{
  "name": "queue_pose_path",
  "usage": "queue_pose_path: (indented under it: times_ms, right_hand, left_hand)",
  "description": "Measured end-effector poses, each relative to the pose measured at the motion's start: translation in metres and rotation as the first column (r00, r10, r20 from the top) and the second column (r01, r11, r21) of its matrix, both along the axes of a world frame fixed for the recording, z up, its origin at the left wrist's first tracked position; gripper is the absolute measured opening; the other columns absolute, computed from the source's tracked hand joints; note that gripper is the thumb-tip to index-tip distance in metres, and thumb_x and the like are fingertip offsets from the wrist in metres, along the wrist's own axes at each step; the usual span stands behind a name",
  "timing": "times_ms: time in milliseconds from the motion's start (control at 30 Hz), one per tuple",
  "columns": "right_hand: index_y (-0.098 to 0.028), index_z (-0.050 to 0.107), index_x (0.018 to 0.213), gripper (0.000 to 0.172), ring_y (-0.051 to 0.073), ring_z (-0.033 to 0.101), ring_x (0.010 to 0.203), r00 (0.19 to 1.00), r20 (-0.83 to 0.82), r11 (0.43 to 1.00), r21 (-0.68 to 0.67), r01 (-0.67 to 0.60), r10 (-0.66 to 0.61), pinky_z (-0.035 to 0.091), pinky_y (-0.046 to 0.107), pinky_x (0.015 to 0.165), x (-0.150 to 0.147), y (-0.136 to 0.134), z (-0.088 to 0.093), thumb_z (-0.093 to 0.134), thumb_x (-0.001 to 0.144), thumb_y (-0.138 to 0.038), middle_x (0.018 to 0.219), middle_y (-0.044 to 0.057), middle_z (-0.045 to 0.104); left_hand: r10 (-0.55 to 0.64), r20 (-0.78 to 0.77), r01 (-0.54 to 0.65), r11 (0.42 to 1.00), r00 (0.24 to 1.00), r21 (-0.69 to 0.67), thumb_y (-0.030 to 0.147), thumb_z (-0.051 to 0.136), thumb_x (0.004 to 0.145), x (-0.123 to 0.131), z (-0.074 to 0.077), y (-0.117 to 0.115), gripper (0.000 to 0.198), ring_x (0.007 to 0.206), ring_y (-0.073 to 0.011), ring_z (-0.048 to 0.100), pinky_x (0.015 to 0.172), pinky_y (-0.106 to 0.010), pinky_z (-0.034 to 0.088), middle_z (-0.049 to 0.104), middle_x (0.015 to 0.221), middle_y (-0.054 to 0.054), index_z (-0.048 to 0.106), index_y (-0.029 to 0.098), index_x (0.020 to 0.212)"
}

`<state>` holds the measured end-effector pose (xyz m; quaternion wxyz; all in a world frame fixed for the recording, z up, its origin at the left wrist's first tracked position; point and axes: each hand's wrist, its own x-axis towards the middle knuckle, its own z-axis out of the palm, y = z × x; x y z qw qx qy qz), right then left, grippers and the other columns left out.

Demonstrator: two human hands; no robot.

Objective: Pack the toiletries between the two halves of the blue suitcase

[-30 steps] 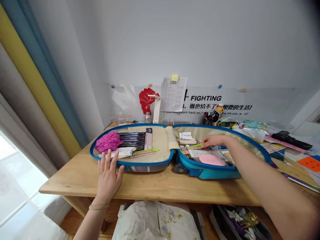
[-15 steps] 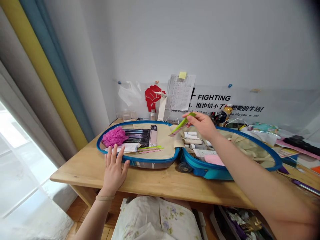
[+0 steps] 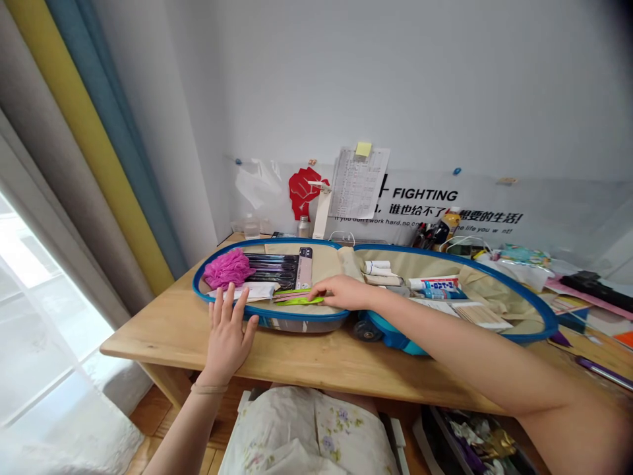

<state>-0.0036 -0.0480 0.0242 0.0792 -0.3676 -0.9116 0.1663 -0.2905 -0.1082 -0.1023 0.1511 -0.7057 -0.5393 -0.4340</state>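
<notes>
Suitcase [image 3: 297, 324] lies open on the worktop [image 3: 163, 343], not shut yet. My left hand [image 3: 228, 336] is spread open, fingers on the blue rim. My right hand [image 3: 341, 292] is on a green packet [image 3: 299, 301] in the left half, but I cannot tell if it grips. A pink bath puff [image 3: 222, 269] and toothbrushes [image 3: 270, 268] lie there too. Toothpaste [image 3: 435, 285] and small tubes [image 3: 376, 268] fill the other half.

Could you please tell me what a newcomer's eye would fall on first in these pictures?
The open blue-rimmed suitcase on the wooden desk stands out first, with a bright pink bath puff in the half nearest the window. Above it, a red fist cutout shows on the wall. The right hand reaches over a green strip.
</notes>
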Motion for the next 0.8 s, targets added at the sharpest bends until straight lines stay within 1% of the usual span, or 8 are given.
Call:
queue_pose_path:
  times_ms: [100,233,300,367,467,567,700,800]
  right_hand:
    - [-0.026,0.075,0.111,0.041,0.019,0.067,0.101,0.997,0.073,1.0,0.023,0.011,-0.013,0.048,0.027,0.087,0.001,0.002,-0.001,0.055,0.078,-0.012,0.109,0.002,0.075]
    - [-0.024,0.074,0.114,0.045,0.021,0.065,0.108,0.991,0.135,0.996,0.091,-0.025,0.012,0.047,0.033,0.096,-0.002,0.001,0.0,0.056,0.075,-0.009,0.115,0.005,0.073]
    - [-0.023,0.073,0.115,0.042,0.023,0.064,0.111,0.987,0.157,0.994,0.103,-0.04,0.024,0.045,0.037,0.101,-0.003,0.0,0.0,0.059,0.077,-0.013,0.119,0.007,0.072]
    - [-0.024,0.073,0.115,0.034,0.023,0.064,0.112,0.985,0.172,0.995,0.085,-0.045,0.03,0.044,0.038,0.103,-0.003,0.0,0.0,0.061,0.083,-0.024,0.121,0.007,0.072]
    - [-0.026,0.074,0.111,0.029,0.023,0.065,0.112,0.983,0.183,0.997,0.064,-0.031,0.019,0.043,0.037,0.102,-0.003,0.001,-0.001,0.059,0.088,-0.035,0.117,0.004,0.074]
    - [-0.027,0.075,0.109,0.027,0.021,0.067,0.107,0.982,0.187,0.998,0.067,-0.019,0.006,0.044,0.035,0.099,-0.003,0.003,-0.002,0.06,0.087,-0.031,0.111,0.002,0.076]
    - [-0.028,0.076,0.109,0.031,0.019,0.069,0.099,0.979,0.205,0.997,0.073,-0.024,0.008,0.046,0.03,0.091,-0.005,0.007,-0.001,0.06,0.083,-0.022,0.103,0.002,0.077]
    - [-0.027,0.076,0.111,0.034,0.019,0.069,0.098,0.975,0.223,0.997,0.065,-0.034,0.019,0.047,0.029,0.089,-0.009,0.009,-0.001,0.059,0.083,-0.019,0.104,0.002,0.077]
  left_hand:
    - [0.0,-0.004,0.0,1.0,1.0,0.007,0.037,0.043,0.101,0.0,0.0,0.0,0.056,0.154,-0.0333,0.011,0.121,-0.059,0.016,0.023,0.164,-0.015,0.035,0.021,0.154]
    - [-0.004,-0.014,0.004,1.0,1.0,0.023,0.036,0.042,0.101,0.0,0.001,0.0,0.056,0.153,-0.0332,0.011,0.122,-0.06,0.015,0.024,0.164,-0.016,0.035,0.02,0.154]
    - [-0.007,-0.006,0.007,1.0,1.0,0.02,0.037,0.042,0.101,0.0,0.001,0.0,0.056,0.153,-0.0334,0.011,0.121,-0.06,0.016,0.024,0.164,-0.016,0.035,0.02,0.154]
    - [-0.004,0.007,0.004,1.0,1.0,0.011,0.037,0.042,0.101,0.001,0.001,0.0,0.056,0.153,-0.0338,0.012,0.121,-0.06,0.016,0.024,0.164,-0.015,0.036,0.021,0.154]
    - [0.003,0.01,-0.003,1.0,1.0,-0.003,0.039,0.041,0.101,0.001,0.002,-0.001,0.056,0.153,-0.0341,0.011,0.121,-0.061,0.016,0.024,0.164,-0.015,0.036,0.021,0.154]
    - [-0.001,0.007,0.001,1.0,1.0,-0.001,0.038,0.042,0.101,0.001,0.002,-0.001,0.056,0.153,-0.034,0.011,0.121,-0.06,0.016,0.024,0.164,-0.015,0.036,0.02,0.153]
    - [-0.012,0.013,0.012,1.0,1.0,0.017,0.037,0.042,0.1,0.001,0.002,0.0,0.056,0.153,-0.0337,0.011,0.121,-0.06,0.015,0.025,0.163,-0.015,0.037,0.02,0.153]
    - [-0.005,0.007,0.005,1.0,1.0,0.019,0.037,0.042,0.101,0.001,0.002,0.0,0.055,0.153,-0.0331,0.012,0.121,-0.059,0.016,0.027,0.162,-0.015,0.037,0.021,0.153]
